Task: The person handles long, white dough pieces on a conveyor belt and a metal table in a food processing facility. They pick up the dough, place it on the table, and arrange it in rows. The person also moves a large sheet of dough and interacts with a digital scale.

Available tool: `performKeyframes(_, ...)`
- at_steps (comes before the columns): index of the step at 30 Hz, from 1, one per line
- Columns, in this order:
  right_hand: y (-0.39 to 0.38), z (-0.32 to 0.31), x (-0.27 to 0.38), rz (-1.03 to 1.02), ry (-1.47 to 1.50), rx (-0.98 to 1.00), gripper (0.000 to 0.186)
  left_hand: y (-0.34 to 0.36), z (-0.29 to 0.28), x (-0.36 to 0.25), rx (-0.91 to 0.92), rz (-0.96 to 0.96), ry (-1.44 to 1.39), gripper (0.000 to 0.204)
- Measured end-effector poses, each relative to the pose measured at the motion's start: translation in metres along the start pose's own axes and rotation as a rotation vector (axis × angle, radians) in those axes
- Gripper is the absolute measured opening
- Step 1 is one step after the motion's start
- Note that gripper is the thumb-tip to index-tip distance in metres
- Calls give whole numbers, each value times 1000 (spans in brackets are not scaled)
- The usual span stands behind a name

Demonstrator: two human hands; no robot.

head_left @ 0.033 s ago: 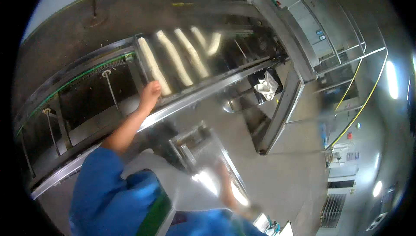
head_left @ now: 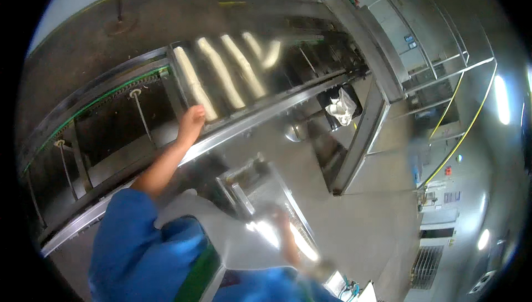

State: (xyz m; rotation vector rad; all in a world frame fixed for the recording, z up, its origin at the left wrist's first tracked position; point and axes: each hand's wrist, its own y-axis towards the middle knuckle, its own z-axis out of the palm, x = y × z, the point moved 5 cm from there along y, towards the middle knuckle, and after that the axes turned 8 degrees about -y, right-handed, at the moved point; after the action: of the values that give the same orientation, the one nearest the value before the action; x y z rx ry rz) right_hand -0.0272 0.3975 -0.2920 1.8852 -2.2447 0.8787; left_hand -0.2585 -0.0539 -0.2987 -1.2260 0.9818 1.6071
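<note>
Long pale, dough-like rolls (head_left: 221, 75) lie side by side across a dark metal conveyor bed (head_left: 244, 111). One at the right end looks bent or broken into a V. At the near end of the leftmost roll (head_left: 191, 80) is my left hand (head_left: 193, 119), its fingers curled in. It rests against the roll's side or the bed's edge; what the fingers hold is hidden. Lower in the picture, my right hand (head_left: 285, 238) is smeared and its fingers cannot be made out. It hangs over a metal tray-like frame (head_left: 252, 191) in front of my pale apron (head_left: 221, 230).
The conveyor's long metal rail (head_left: 244, 124) runs diagonally in front of me. To the right stand a black bin (head_left: 354, 94) with a whitish bag, a steel chute (head_left: 363, 41) and a railed metal platform (head_left: 443, 77). Grey floor (head_left: 360, 219) lies below.
</note>
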Motion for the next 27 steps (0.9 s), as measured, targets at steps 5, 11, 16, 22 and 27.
performKeyframes(5, -24, 20, 6, -29, -449, -308, 38, -51, 34, -87, 129, 164, 348, 28)
performKeyframes(11, -11, -39, 67, 301, -359, -31, 58, -63, 63, -97, 349, 320, 765, 38)
performKeyframes(16, -10, -115, 50, 361, -30, -493, 42, -73, 43, -92, 337, 293, 902, 50)
performKeyframes(22, -22, -257, 160, -214, 938, -813, 23, -86, 23, -102, 321, 290, 903, 45)
performKeyframes(27, 12, -297, 255, -363, 1371, -523, 31, -84, 25, -101, 362, 254, 797, 43)
